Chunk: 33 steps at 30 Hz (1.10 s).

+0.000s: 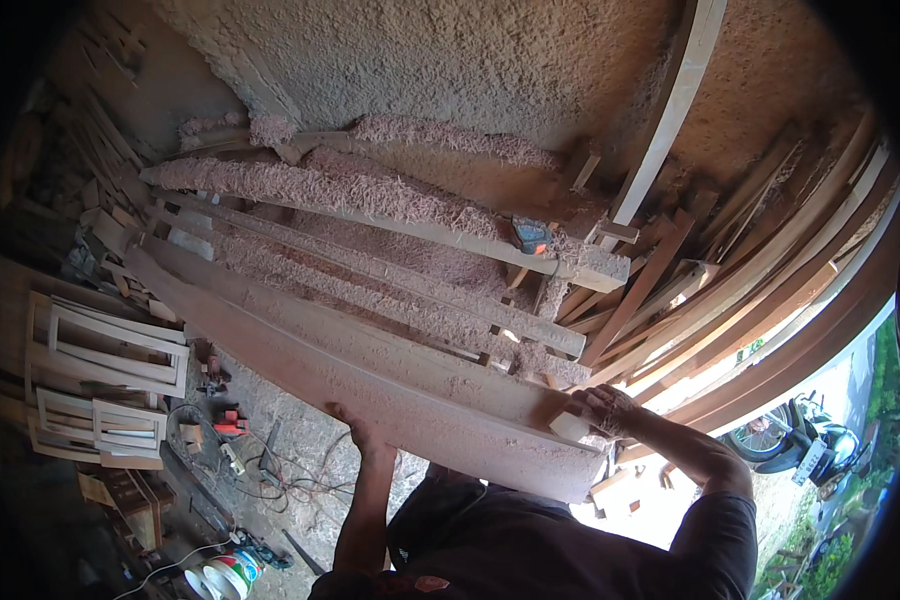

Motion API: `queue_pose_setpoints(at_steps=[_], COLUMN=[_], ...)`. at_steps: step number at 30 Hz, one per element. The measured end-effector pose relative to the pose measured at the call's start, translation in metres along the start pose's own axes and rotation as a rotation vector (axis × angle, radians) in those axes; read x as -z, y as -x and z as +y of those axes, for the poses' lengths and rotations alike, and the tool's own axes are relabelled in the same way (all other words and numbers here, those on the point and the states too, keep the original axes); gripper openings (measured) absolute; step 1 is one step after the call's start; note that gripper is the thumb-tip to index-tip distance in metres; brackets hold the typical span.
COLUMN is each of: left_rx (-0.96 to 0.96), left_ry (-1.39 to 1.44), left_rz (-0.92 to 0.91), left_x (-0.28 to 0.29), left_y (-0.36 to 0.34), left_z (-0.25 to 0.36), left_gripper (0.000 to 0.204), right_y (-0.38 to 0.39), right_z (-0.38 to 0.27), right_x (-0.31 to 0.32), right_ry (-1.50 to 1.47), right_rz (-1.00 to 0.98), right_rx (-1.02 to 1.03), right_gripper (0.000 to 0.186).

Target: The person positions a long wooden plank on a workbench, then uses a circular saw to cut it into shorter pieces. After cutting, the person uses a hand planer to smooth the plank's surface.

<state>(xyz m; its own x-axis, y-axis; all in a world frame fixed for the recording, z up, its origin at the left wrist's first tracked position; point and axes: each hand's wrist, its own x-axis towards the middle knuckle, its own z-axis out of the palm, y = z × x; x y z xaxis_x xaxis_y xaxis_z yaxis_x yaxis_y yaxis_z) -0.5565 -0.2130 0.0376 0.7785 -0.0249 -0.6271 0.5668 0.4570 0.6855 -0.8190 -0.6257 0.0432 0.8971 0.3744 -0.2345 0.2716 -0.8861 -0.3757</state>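
Observation:
A long, wide reddish-brown plank (370, 375) lies slantwise in front of me, from the far left down to the near right. My left hand (365, 432) is closed over its near edge at about the middle, fingers partly hidden. Close to the plank's right end, my right hand (608, 408) grips a small pale block (569, 427), which sits low against the plank. Its exact kind I cannot make out. Behind the plank run narrow wooden beams (400, 260), thickly covered with curly shavings.
A blue-and-black tape measure (530, 235) sits on the thick rear beam. Long boards (760, 300) lean at the right, with a motorcycle (795, 440) beyond. Pale wooden frames (115, 350) stack at the left. Cables (305, 490), a red tool (231, 423) and a white bucket (225, 575) are on the floor.

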Motion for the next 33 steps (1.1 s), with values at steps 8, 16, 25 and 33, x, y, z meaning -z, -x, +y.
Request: queue_pose_setpoints(at_steps=[8, 16, 25, 33], left_rx=[-0.012, -0.069, 0.097, 0.033], left_ry=[0.013, 0.204, 0.075, -0.179], left_rz=[-0.074, -0.063, 0.097, -0.076], left_x=[0.005, 0.035, 0.017, 0.073], left_y=[-0.029, -0.061, -0.036, -0.086], left_z=[-0.027, -0.063, -0.036, -0.007], left_gripper=[0.1, 0.1, 0.104, 0.102], right_y=[-0.064, -0.096, -0.021, -0.076], right_z=[0.128, 0.163, -0.059, -0.074], right_x=[0.039, 0.057, -0.073, -0.058], right_ry=[-0.002, 0.221, -0.152, -0.364], right_rz=[0.8, 0.655, 0.713, 0.727], right_rx=[-0.774, -0.817, -0.511, -0.651], right_gripper=[0.088, 0.096, 0.056, 0.05])
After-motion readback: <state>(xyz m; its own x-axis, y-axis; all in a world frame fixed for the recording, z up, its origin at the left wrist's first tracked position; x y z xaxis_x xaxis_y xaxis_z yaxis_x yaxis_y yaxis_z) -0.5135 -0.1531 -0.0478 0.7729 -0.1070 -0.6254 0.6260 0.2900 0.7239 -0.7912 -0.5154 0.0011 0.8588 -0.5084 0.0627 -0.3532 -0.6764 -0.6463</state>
